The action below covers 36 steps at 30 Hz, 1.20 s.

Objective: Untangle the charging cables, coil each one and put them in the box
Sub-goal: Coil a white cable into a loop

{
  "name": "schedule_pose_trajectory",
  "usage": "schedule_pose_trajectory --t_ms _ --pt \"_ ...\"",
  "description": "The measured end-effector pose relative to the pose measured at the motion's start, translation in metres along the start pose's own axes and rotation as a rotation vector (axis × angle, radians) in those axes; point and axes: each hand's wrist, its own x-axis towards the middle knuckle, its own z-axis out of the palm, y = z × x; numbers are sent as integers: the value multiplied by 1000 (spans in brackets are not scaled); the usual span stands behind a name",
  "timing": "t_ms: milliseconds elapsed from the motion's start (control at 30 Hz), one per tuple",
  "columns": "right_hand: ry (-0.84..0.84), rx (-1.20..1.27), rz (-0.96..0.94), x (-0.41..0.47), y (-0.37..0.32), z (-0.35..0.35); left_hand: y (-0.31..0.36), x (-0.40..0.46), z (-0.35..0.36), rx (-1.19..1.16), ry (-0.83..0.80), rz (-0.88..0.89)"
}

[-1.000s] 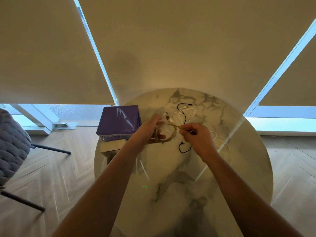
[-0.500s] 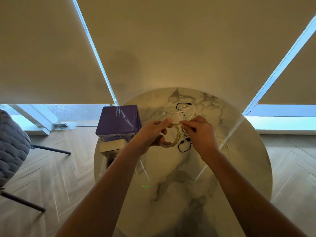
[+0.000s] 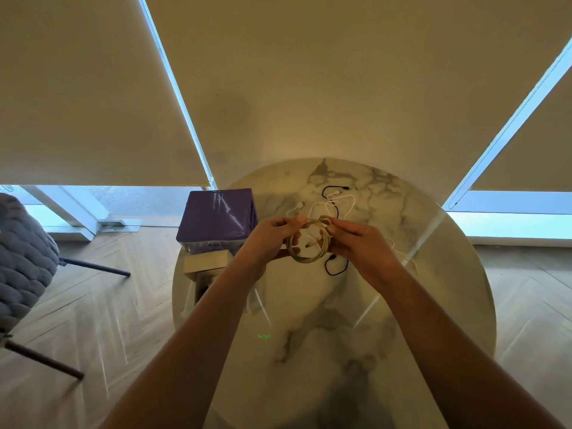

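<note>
A coiled beige charging cable (image 3: 309, 243) is gripped by the left hand (image 3: 266, 236) and pinched at its top by the right hand (image 3: 359, 243). It is held above the round marble desk (image 3: 340, 305), right of the purple box (image 3: 216, 219).

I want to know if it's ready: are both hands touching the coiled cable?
Touching. The head view shows the left hand and right hand both pinching the coiled cable.

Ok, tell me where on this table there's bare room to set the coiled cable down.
Free: the near half of the marble table, between the forearms, and the right side toward its rim. Crowded: the far middle, where the black cable and white cable lie loose, and the left edge, taken by the purple box.
</note>
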Motion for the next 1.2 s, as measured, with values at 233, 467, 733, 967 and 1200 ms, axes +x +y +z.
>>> schedule_pose_trajectory --t_ms 233,467,733,967,1200 --pt "-52 170 68 -2 -1 2 -2 -1 1 -5 16 18" --pt "-81 5 204 -1 -2 0 -6 0 6 -82 57 16" --pt "-12 -141 96 -7 3 7 -2 0 12 -105 144 72" --pt "98 -134 101 -10 6 15 -2 2 17 -70 211 72" --pt "122 -141 121 -11 7 10 2 0 12 -141 44 -52"
